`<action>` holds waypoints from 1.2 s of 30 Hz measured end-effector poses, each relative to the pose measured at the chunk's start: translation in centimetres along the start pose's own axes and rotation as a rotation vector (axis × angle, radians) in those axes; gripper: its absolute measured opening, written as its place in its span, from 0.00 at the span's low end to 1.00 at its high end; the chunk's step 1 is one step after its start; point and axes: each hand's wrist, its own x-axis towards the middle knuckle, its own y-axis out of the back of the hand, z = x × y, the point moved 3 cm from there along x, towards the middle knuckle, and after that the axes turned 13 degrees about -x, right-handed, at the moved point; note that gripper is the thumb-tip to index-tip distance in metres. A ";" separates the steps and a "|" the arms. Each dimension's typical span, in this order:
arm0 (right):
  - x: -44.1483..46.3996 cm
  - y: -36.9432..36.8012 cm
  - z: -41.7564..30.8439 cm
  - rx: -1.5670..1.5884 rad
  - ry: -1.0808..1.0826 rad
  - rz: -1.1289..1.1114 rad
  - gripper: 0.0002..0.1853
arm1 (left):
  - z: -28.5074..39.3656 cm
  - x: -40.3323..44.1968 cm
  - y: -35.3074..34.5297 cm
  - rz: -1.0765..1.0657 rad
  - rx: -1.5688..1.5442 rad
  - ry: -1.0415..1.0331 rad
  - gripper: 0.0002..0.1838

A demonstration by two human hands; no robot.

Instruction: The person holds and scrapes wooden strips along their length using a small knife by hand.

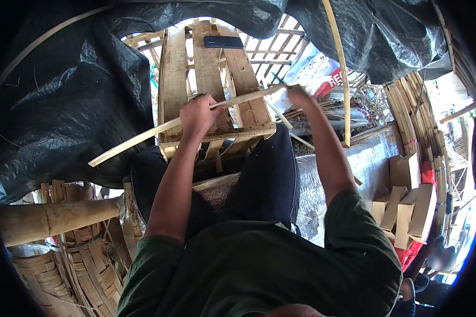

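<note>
A long pale bamboo strip point(137, 139) runs slantwise across the front of me, its lower end at the left and its upper end at the right. My left hand point(200, 113) is closed around it near the middle, above a wooden slatted bench point(172, 79). Near the strip's right end is my right hand point(300, 96), slightly blurred, closed on something dark and thin that sticks out up and left; it looks like a blade, though its handle is hidden in the fist.
A dark phone point(223, 42) lies on the bench's far end. Black plastic sheeting point(74, 105) hangs at the left. Another strip point(339, 63) stands upright beyond my right hand. Cardboard boxes point(420, 211) are at the right, a person point(423, 269) at the lower right.
</note>
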 end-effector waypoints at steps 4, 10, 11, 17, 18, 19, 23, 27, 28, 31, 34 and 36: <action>-7.2 5.9 -11.3 0.089 -0.159 -0.043 0.32 | 0.8 -0.4 0.4 -0.030 0.047 0.045 0.20; -8.0 5.6 -11.2 0.088 -0.204 0.059 0.26 | -0.1 -0.1 -0.1 0.002 -0.005 0.018 0.21; -8.0 4.5 -12.8 0.044 -0.198 -0.061 0.29 | -0.2 -0.2 -0.1 -0.002 -0.002 0.020 0.21; -6.1 4.3 -4.3 0.011 -0.185 0.305 0.31 | 0.0 -0.2 -0.1 0.002 0.003 0.005 0.20; -7.9 5.6 -5.9 0.321 -0.483 0.144 0.31 | 0.1 -0.2 0.0 -0.006 -0.005 0.014 0.20; -6.8 3.5 -5.9 0.224 -0.372 0.216 0.31 | 0.2 -0.2 0.1 -0.014 -0.014 0.025 0.20; -8.1 2.9 -7.3 0.231 -0.268 0.193 0.29 | 0.1 -0.2 0.2 -0.008 0.013 0.000 0.21; -6.7 2.9 -4.6 0.301 -0.293 0.186 0.30 | 0.3 -0.2 -0.1 -0.032 0.000 0.018 0.22; -6.9 1.9 -6.9 0.150 -0.089 0.270 0.30 | 0.3 -0.1 0.0 -0.029 0.005 0.017 0.22; -8.3 2.6 -11.5 0.279 -0.221 0.018 0.31 | 0.3 0.1 0.4 -0.036 0.021 0.044 0.22; -4.5 2.3 -4.9 0.309 -0.354 0.155 0.31 | -0.1 0.4 0.1 -0.023 0.030 0.038 0.23; -5.4 3.0 -4.6 0.492 -0.543 0.134 0.30 | -0.2 0.2 0.0 -0.009 0.031 0.020 0.23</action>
